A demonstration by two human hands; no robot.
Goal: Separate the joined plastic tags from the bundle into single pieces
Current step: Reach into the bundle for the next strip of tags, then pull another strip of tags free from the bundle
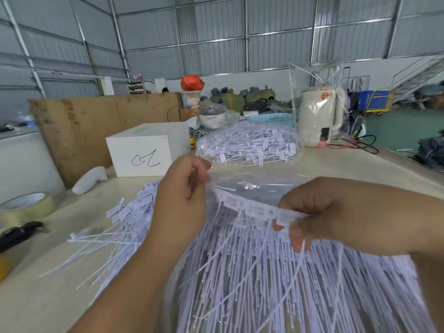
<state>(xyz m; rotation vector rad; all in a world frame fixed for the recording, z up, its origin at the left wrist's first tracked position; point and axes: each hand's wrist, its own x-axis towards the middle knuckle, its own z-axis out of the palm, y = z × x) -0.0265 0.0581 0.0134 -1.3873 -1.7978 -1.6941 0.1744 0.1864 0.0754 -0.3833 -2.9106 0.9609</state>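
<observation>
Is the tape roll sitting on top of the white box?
No, the tape roll lies on the table at far left, apart from the white box.

A white box (pixel 144 152) with a scribble, a tape roll (pixel 26 206), a bagged kettle (pixel 320 116).

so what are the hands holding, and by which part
Both hands hold one joined strip of tags by its head band: left hand at the left end, right hand pinching the right end.

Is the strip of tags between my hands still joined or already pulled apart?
Still joined. The strip of tags runs unbroken from the left hand to the right hand, its tails hanging side by side below it.
</observation>
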